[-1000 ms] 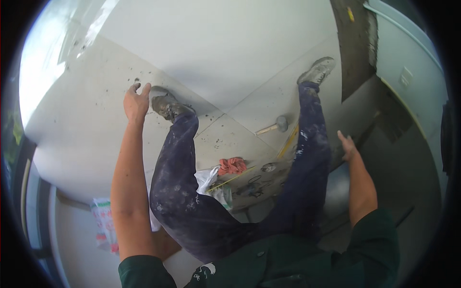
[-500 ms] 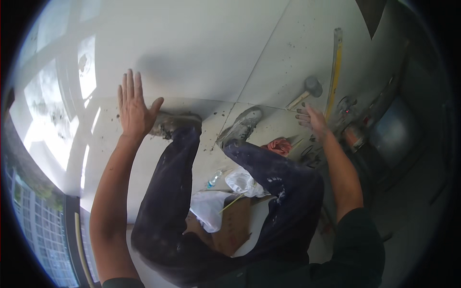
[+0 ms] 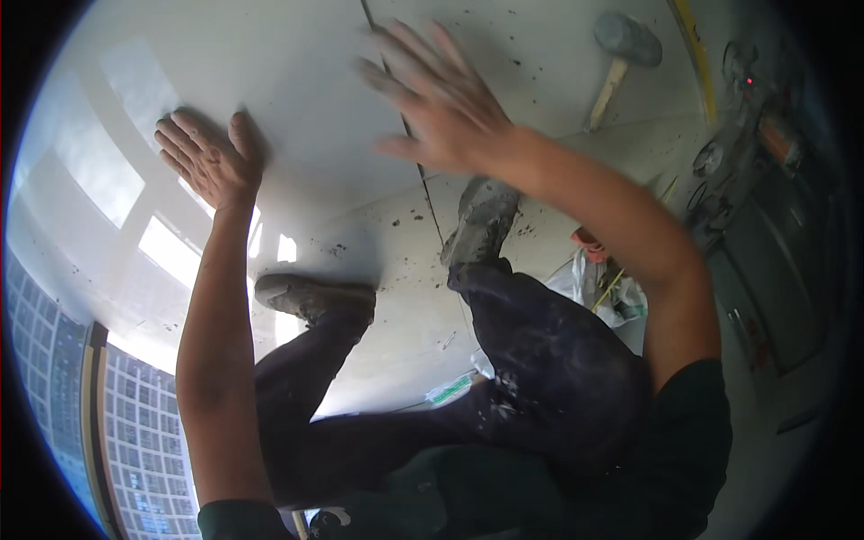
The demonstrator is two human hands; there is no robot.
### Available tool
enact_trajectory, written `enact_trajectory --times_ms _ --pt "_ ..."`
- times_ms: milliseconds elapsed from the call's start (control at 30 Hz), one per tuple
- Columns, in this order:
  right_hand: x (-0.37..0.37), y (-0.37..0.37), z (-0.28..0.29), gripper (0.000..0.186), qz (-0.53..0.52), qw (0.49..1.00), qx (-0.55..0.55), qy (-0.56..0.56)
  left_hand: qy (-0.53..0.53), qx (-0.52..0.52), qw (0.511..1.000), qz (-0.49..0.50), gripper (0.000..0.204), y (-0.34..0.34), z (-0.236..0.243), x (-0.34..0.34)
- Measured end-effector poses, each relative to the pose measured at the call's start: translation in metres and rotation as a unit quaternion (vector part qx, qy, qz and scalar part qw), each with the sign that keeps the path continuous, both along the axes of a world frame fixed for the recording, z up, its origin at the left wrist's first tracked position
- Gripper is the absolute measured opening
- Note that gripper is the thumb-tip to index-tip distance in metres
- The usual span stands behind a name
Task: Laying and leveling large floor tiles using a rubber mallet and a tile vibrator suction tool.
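Observation:
Large pale glossy tiles cover the floor, with a dark joint line running between two of them. My left hand is at the far left over one tile, thumb apart from the fingers, holding nothing; whether its palm touches the surface I cannot tell. My right hand, smeared by motion, reaches over the joint line with fingers spread and nothing in it. To its right lies a rubber mallet with a grey head and a pale wooden handle. Both my shoes are dusty with grey mortar.
A yellow-edged level lies at the far right. Beside it stands a tool with round dark parts and a red light. White plastic bags and a reddish cloth are by my right knee. Crumbs of mortar dot the tiles.
My right hand has swung left and forward, from beside the mallet to over the joint line. My left hand has turned its fingers leftward. The view and my legs have shifted.

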State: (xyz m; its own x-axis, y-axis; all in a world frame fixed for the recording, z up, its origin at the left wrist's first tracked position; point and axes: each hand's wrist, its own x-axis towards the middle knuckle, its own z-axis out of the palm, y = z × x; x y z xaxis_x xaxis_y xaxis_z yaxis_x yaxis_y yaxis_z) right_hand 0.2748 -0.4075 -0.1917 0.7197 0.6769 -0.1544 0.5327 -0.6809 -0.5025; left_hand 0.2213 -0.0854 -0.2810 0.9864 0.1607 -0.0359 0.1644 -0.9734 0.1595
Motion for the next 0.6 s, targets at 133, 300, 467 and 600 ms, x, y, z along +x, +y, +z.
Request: enact_trajectory --times_ms 133,300,467,600 --pt "0.115 0.129 0.006 0.100 0.010 0.943 0.151 -0.295 0.003 0.031 0.999 -0.026 0.095 0.011 0.008 -0.008" --pt "0.088 0.152 -0.008 0.092 0.004 0.973 -0.024 -0.228 -0.003 0.013 0.999 -0.030 0.093 -0.003 0.011 -0.023" --pt "0.026 0.102 -0.063 0.105 0.144 0.968 -0.140 -0.153 0.036 0.029 0.998 -0.031 0.101 -0.008 0.006 -0.060" --pt "0.062 0.131 -0.018 0.099 0.082 0.985 -0.057 -0.142 0.027 0.024 0.999 -0.028 0.099 -0.003 0.012 -0.065"
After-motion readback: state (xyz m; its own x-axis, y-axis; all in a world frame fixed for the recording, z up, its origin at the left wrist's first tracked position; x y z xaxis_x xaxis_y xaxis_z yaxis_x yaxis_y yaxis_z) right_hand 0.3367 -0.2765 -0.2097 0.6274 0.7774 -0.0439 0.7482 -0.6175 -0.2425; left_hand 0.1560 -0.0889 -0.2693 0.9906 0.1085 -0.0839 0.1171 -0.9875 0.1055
